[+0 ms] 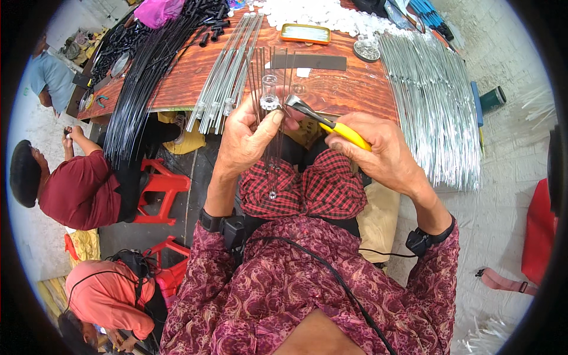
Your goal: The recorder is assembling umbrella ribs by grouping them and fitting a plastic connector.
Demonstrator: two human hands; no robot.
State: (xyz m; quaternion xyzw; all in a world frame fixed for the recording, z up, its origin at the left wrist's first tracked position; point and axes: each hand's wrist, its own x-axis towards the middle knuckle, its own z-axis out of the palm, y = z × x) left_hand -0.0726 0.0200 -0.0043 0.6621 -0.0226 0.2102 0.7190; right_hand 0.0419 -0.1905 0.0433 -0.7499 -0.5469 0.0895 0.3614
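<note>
My left hand (244, 141) is closed around a clear plastic umbrella runner (269, 94), a tube with a notched collar. Thin dark metal ribs stick up around it, and more hang below the hand to a small clear piece (273, 194) over my lap. In my right hand (381, 145) is a pair of pliers (349, 134) with yellow handles, gripped in the palm. The metal jaws point left and sit right beside the collar, near my left fingertips. Whether they touch a rib or a wire there is too small to tell.
The wooden table (355, 89) ahead bears black ribs (133, 100), clear-ended rods (228, 71), silver ribs (432, 106) overhanging its right edge, white plastic parts (331, 18), an orange-rimmed tray (305, 34), a round tin (367, 50) and a grey strip (310, 62). Co-workers sit left near red stools (163, 192).
</note>
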